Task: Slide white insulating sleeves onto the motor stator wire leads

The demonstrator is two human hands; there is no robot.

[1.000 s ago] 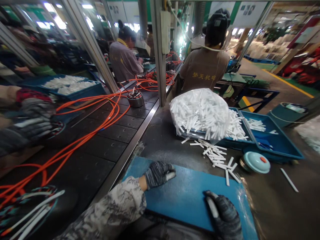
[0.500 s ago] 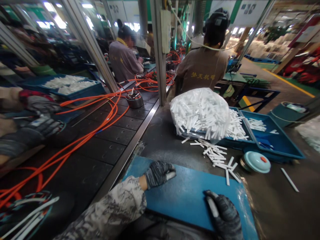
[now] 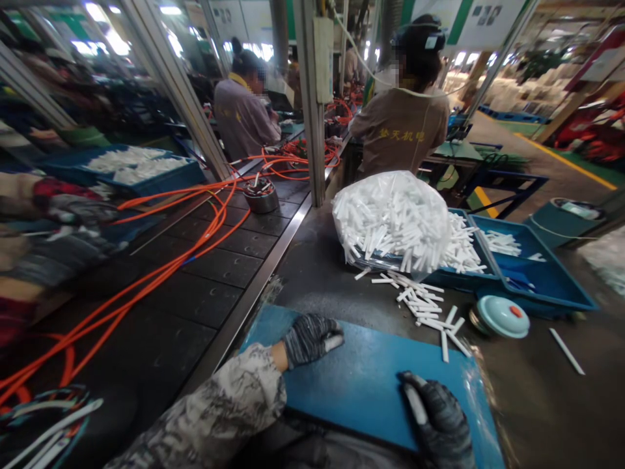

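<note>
Two gloved hands rest on the blue mat (image 3: 361, 384), each curled round one white strip. Our left hand (image 3: 308, 337) has its fingers (image 3: 317, 329) folded together over a strip, with only the tip (image 3: 334, 342) poking out toward the middle of the mat. Our right hand (image 3: 442, 426) sits at the mat's near edge, fingers bent loosely round a second strip (image 3: 414, 404) that lies along the index finger and points away from us. We cannot tell how firmly either one is pinched.

To do this well, we judge it best to hold one strip per hand, ends kept visible, and wrists planted on the mat so nothing slides.

Further out, loose white strips (image 3: 424, 306) are scattered on the dark bench just beyond the mat's far right corner. Behind them, a clear bag of strips (image 3: 390, 218) leans over a blue tray (image 3: 537, 280). A teal lid (image 3: 500, 316) sits near the scatter. On our left, orange cables (image 3: 195, 241) run along the conveyor (image 3: 209, 273), where a stator (image 3: 261, 192) rides. Two co-workers stand further up the line.
</note>
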